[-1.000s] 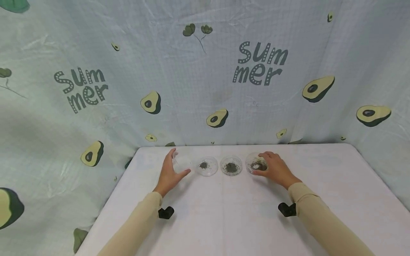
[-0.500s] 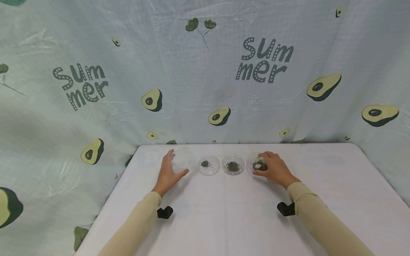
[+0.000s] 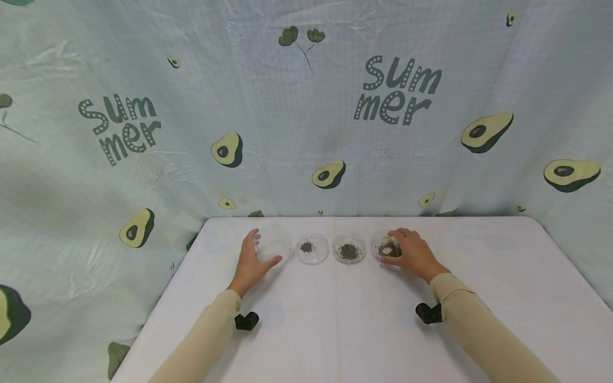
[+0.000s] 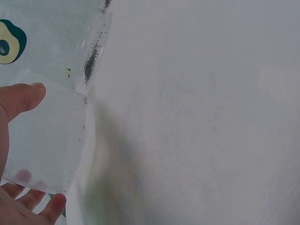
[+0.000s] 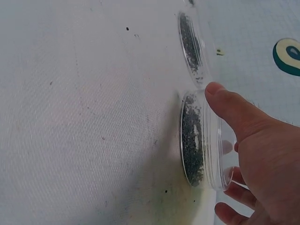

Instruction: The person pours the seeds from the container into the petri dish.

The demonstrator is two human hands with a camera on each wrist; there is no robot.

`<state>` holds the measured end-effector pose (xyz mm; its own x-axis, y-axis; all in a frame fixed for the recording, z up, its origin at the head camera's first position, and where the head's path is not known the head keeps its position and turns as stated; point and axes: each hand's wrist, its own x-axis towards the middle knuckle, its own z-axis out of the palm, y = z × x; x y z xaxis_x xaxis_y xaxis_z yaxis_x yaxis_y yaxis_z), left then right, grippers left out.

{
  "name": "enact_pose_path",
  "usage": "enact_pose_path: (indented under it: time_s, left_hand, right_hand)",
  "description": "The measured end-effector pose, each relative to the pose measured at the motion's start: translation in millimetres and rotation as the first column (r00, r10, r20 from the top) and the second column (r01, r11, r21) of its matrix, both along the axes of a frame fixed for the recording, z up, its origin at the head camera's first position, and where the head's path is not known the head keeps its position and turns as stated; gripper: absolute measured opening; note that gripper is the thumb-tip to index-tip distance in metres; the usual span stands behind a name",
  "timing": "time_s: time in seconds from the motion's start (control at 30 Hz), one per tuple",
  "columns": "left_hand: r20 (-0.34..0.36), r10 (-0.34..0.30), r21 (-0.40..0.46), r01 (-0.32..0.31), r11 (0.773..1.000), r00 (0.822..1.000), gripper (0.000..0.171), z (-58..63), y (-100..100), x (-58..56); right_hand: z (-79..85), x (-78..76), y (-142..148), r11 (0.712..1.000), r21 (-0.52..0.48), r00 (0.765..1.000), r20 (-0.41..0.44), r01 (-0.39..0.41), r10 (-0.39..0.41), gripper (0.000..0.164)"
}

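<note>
My left hand [image 3: 251, 266] spans a translucent, whitish plastic container [image 4: 51, 136] at the left end of a row. In the left wrist view its thumb lies across the near side, and fingertips show faintly through the wall. At the row's right end, my right hand [image 3: 413, 256] grips a clear petri dish [image 5: 194, 140] of dark, crumbly granules between thumb and fingers. A pale bare patch shows among those granules. Between the hands sit two more clear petri dishes: one with a small dark heap [image 3: 312, 249], the other with a larger one [image 3: 349, 248].
The white-covered table [image 3: 330, 319] carries a few stray dark specks, seen in the right wrist view. Behind it hangs a pale curtain [image 3: 287, 117] printed with avocados and lettering. A black wrist mount [image 3: 246, 321] sits under each forearm.
The left hand's fingertips have dropped slightly around the translucent container. The right hand stays on its dish. The head view has shifted a little.
</note>
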<state>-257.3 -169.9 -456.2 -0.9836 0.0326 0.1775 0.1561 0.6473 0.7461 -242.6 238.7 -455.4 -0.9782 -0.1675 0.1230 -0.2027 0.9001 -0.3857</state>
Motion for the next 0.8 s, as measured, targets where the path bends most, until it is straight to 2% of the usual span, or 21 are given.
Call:
enact_pose_path:
  time_s: [0.23,0.4,0.8]
  left_hand:
    - [0.011,0.001,0.015,-0.001,1.000,1.000,0.099,-6.5,-0.5,-2.9]
    - [0.001,-0.009,0.034,0.009,0.999,1.000,0.098,-7.0,0.2,-3.5]
    - [0.040,-0.012,0.021,0.011,1.000,0.999,0.100,-10.6,0.0,-4.5]
  right_hand:
    - [-4.1,-4.1,-1.0,1.000,0.013,1.000,0.011,-0.001,0.001,0.080]
    - [-6.2,-5.8,0.0,1.000,0.017,1.000,0.008,0.007,-0.007,0.078]
    - [-9.9,-5.7,-0.5,1.000,0.005,1.000,0.007,0.013,-0.013,0.077]
